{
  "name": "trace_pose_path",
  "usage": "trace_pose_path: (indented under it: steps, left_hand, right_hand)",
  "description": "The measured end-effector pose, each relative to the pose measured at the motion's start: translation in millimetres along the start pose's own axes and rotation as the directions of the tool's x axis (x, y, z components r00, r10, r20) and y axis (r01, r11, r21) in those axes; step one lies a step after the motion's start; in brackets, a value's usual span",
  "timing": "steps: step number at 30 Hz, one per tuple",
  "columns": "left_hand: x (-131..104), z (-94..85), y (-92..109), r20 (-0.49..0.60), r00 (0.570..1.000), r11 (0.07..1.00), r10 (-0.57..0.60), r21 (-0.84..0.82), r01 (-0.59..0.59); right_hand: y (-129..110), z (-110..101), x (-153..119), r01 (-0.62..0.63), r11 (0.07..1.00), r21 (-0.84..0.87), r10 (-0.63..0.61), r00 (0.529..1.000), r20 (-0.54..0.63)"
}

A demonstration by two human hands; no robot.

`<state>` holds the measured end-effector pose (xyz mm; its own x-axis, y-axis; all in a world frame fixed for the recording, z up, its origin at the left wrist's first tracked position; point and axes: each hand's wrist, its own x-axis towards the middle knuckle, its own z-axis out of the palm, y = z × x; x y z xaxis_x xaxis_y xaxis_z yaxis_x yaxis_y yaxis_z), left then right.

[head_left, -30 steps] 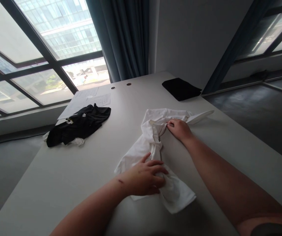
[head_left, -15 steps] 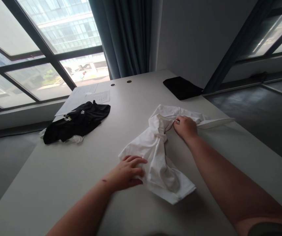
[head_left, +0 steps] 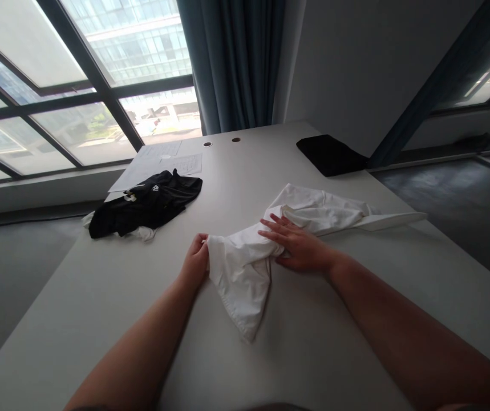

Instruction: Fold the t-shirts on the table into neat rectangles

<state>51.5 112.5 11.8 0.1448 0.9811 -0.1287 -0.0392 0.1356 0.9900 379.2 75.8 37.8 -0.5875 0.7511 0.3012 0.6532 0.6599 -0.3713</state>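
Observation:
A crumpled white garment (head_left: pixel 245 257), whose exact kind I cannot make out, lies across the middle of the table (head_left: pixel 99 319). At its left edge my left hand (head_left: pixel 196 260) is closed, pinching the cloth between thumb and fingers. My right hand (head_left: pixel 298 242) rests on the bunched middle of the garment with its fingers stretched out and apart. One corner of the cloth hangs toward me between the hands. The other end spreads out to the right, past my right hand, and tapers to a narrow flap.
A crumpled black garment (head_left: pixel 148 202) lies at the left edge of the table, with papers (head_left: pixel 154 160) behind it. Toward the back right is a flat, folded black cloth (head_left: pixel 332 155). Two round holes (head_left: pixel 236 140) sit near the far edge, before a blue curtain (head_left: pixel 236 68).
My left hand has gone from open beside the cloth to gripping its left edge, farther up and left. My right hand has let go of its pinch and flattened on the garment.

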Motion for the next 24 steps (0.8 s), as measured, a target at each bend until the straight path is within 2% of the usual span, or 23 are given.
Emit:
trace_pose_path:
  steps: [3,5,7,9,11,12,15,17,19,21,24]
  left_hand:
    - [3.1,-0.3,-1.9,-0.004,1.000,0.997,-0.016,-0.070,0.016]
    - [3.5,-1.3,-2.2,0.006,1.000,0.997,0.003,-0.074,-0.003]
    - [3.1,-4.5,-0.7,0.059,0.998,0.998,0.037,-0.050,-0.034]
    - [3.5,-10.8,3.3,0.159,0.984,0.997,0.079,0.003,-0.080]
    - [5.8,-19.4,9.3,0.288,0.948,0.978,0.134,0.118,-0.174]
    - [7.7,-23.8,12.7,0.366,0.916,0.948,0.163,0.198,-0.248]
    - [12.9,-33.3,21.5,0.613,0.770,0.765,0.176,0.408,-0.499]
    - [13.6,-34.9,24.7,0.703,0.696,0.629,0.143,0.479,-0.613]
    - [12.1,-33.8,25.4,0.739,0.663,0.529,0.119,0.518,-0.672]
    - [10.2,-32.1,24.0,0.753,0.649,0.476,0.109,0.534,-0.699]
    - [9.7,-31.0,19.3,0.724,0.676,0.464,0.139,0.555,-0.690]
  right_hand:
    - [-10.0,2.8,3.5,0.080,0.997,0.023,-0.081,0.995,0.063]
    - [-13.1,7.7,6.8,0.082,0.996,0.019,-0.083,0.995,0.049]
    - [-14.2,11.8,10.3,0.069,0.997,0.028,-0.070,0.997,0.021]
    - [-14.5,12.9,12.8,0.061,0.996,0.061,-0.062,0.998,0.014]
    - [-14.8,10.8,13.1,0.022,0.995,0.100,-0.023,1.000,0.009]
    - [-15.0,8.9,12.6,-0.018,0.994,0.112,0.017,1.000,0.007]
    - [-14.8,1.9,10.3,-0.185,0.976,0.112,0.183,0.983,0.031]
    - [-13.5,-3.0,10.3,-0.316,0.944,0.089,0.311,0.948,0.068]
    - [-11.1,-7.5,12.0,-0.439,0.896,0.067,0.429,0.895,0.125]
    - [-8.5,-11.7,14.2,-0.526,0.847,0.075,0.504,0.840,0.201]
    - [-5.7,-16.3,15.6,-0.589,0.794,0.153,0.525,0.790,0.317]
